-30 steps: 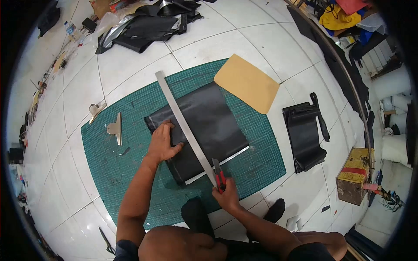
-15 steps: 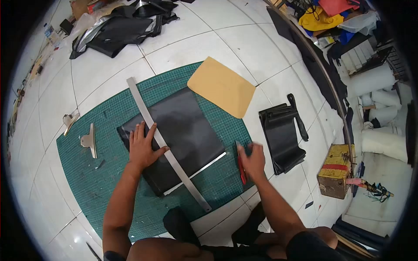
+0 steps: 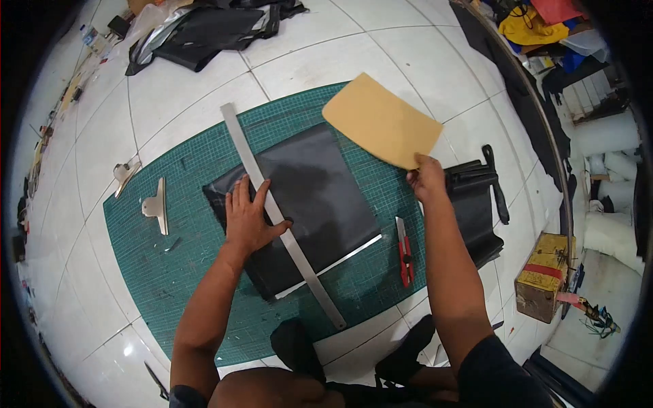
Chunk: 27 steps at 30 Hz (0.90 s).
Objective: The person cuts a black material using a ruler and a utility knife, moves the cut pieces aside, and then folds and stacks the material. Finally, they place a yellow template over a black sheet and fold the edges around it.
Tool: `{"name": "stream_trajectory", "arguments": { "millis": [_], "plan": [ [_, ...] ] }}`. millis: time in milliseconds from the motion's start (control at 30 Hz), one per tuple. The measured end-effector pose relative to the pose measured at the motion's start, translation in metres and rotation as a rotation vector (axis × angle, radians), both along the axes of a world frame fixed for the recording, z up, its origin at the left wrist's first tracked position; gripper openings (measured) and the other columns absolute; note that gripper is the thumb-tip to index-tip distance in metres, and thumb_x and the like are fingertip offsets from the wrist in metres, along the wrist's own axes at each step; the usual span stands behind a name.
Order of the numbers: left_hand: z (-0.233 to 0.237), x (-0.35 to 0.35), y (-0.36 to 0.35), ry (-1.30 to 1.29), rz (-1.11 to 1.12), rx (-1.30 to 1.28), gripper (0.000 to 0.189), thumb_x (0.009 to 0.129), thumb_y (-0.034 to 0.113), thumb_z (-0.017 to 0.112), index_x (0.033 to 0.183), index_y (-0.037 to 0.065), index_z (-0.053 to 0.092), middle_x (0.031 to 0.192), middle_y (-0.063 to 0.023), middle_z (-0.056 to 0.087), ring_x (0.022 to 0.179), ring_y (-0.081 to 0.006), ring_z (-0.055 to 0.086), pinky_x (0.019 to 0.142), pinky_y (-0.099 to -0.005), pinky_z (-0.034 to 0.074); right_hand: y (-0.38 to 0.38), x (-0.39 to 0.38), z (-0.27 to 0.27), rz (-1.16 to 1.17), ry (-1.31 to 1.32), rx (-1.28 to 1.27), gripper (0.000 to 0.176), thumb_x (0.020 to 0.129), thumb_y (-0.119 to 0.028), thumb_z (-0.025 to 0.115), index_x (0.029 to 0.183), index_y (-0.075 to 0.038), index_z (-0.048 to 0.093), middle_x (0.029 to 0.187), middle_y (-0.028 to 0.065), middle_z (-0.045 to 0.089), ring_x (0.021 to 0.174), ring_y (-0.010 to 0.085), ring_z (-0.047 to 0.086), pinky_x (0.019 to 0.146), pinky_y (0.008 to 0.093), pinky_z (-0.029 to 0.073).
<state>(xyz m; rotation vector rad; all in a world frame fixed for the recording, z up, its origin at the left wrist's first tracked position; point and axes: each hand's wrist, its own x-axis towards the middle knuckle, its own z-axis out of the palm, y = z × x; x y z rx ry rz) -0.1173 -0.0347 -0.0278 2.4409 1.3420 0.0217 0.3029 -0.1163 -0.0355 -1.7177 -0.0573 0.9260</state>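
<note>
My left hand (image 3: 252, 214) lies with its fingers spread over a long metal ruler (image 3: 243, 146) and the black sheet material (image 3: 320, 183) beneath it. A pale strip shows along the sheet's near edge. My right hand (image 3: 427, 178) pinches the near corner of a tan, round-cornered cardboard template (image 3: 384, 119), which looks slightly bent and tipped up at that corner. Below that hand a red utility knife (image 3: 405, 251) rests on the green cutting mat (image 3: 170, 285), its blade pointing away from me.
Two metal clips, one on the mat (image 3: 156, 207) and another at its left edge (image 3: 125, 177), lie at left. Folded black material (image 3: 474, 211) is right of the mat. Black scraps (image 3: 211, 37) lie at the back, a yellow box (image 3: 544, 275) at right.
My right hand has let go of the utility knife and moved up to grip the template's corner. The view has shifted slightly; my left hand stays on the ruler.
</note>
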Motion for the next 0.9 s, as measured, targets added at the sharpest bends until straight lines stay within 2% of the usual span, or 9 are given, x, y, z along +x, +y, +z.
{"name": "stream_trajectory", "arguments": {
  "millis": [67, 133, 267, 433, 600, 733, 800, 867, 900],
  "plan": [
    [-0.003, -0.005, -0.003, -0.017, -0.002, -0.008, 0.109, 0.068, 0.057, 0.087, 0.156, 0.014, 0.04, 0.16, -0.0326, 0.026, 0.149, -0.052, 0.025, 0.119, -0.0659, 0.024, -0.014, -0.044, 0.043, -0.168, 0.223, 0.337, 0.019, 0.096, -0.008, 0.063, 0.112, 0.0, 0.058, 0.095, 0.0123, 0.067, 0.08, 0.0194, 0.068, 0.059, 0.0263, 0.055],
    [-0.004, -0.006, -0.002, -0.05, -0.007, -0.003, 0.108, 0.068, 0.055, 0.087, 0.156, 0.014, 0.039, 0.161, -0.0325, 0.024, 0.15, -0.0517, 0.024, 0.119, -0.0653, 0.023, -0.042, -0.079, 0.053, -0.071, 0.375, 0.446, 0.022, 0.099, -0.007, 0.059, 0.119, -0.001, 0.053, 0.099, 0.0114, 0.066, 0.081, 0.0201, 0.069, 0.059, 0.0285, 0.056],
    [-0.002, -0.012, 0.0, -0.087, -0.017, -0.048, 0.108, 0.066, 0.047, 0.09, 0.154, 0.008, 0.04, 0.162, -0.032, 0.02, 0.152, -0.0494, 0.021, 0.123, -0.0611, 0.022, -0.094, -0.196, 0.063, -0.002, 0.338, 0.261, 0.047, 0.1, -0.011, 0.063, 0.138, -0.008, 0.035, 0.116, 0.012, 0.061, 0.089, 0.0211, 0.069, 0.067, 0.033, 0.061],
    [-0.018, -0.03, 0.011, -0.253, -0.225, -0.041, 0.105, 0.065, 0.031, 0.088, 0.152, 0.003, 0.038, 0.16, -0.0295, 0.029, 0.153, -0.049, 0.018, 0.125, -0.0586, 0.018, -0.125, -0.288, 0.022, 0.064, 0.52, 0.216, 0.04, 0.102, -0.015, 0.062, 0.132, -0.006, 0.036, 0.118, 0.0144, 0.06, 0.096, 0.0234, 0.069, 0.072, 0.0349, 0.062],
    [-0.005, -0.031, 0.007, -0.284, -0.122, -0.079, 0.109, 0.066, 0.029, 0.088, 0.154, -0.002, 0.032, 0.162, -0.0305, 0.025, 0.154, -0.0503, 0.015, 0.127, -0.0543, 0.017, -0.118, -0.297, 0.008, -0.077, 0.649, 0.116, 0.033, 0.104, -0.018, 0.06, 0.125, -0.005, 0.039, 0.113, 0.013, 0.064, 0.094, 0.0238, 0.07, 0.076, 0.0365, 0.062],
    [-0.008, -0.037, 0.006, -0.224, -0.073, -0.111, 0.111, 0.069, 0.03, 0.088, 0.155, -0.005, 0.027, 0.161, -0.0319, 0.026, 0.153, -0.0508, 0.017, 0.126, -0.0531, 0.02, -0.118, -0.285, 0.01, -0.062, 0.583, 0.131, 0.033, 0.105, -0.022, 0.058, 0.124, -0.003, 0.04, 0.114, 0.0146, 0.063, 0.095, 0.0252, 0.07, 0.08, 0.0377, 0.062],
    [-0.011, -0.036, 0.008, -0.279, -0.056, -0.134, 0.104, 0.072, 0.033, 0.087, 0.15, -0.007, 0.032, 0.16, -0.0336, 0.027, 0.153, -0.0504, 0.018, 0.125, -0.0531, 0.023, -0.117, -0.284, 0.01, -0.05, 0.561, 0.034, 0.033, 0.106, -0.024, 0.057, 0.125, -0.002, 0.041, 0.114, 0.0158, 0.063, 0.096, 0.0257, 0.07, 0.081, 0.0382, 0.062],
    [-0.008, -0.036, 0.01, -0.375, 0.012, -0.237, 0.098, 0.074, 0.034, 0.086, 0.147, -0.007, 0.036, 0.16, -0.0345, 0.027, 0.153, -0.0501, 0.018, 0.124, -0.0528, 0.024, -0.118, -0.285, 0.009, -0.028, 0.584, 0.065, 0.035, 0.106, -0.025, 0.056, 0.126, -0.001, 0.04, 0.114, 0.0171, 0.063, 0.095, 0.026, 0.071, 0.079, 0.0376, 0.063],
    [-0.009, -0.034, 0.009, -0.358, -0.022, -0.138, 0.097, 0.075, 0.038, 0.086, 0.147, -0.005, 0.038, 0.16, -0.0353, 0.026, 0.153, -0.0511, 0.02, 0.124, -0.0545, 0.024, -0.118, -0.285, 0.012, -0.016, 0.598, 0.081, 0.036, 0.107, -0.026, 0.056, 0.127, -0.001, 0.04, 0.113, 0.0177, 0.063, 0.095, 0.0261, 0.071, 0.079, 0.0373, 0.063]
  ]
}}
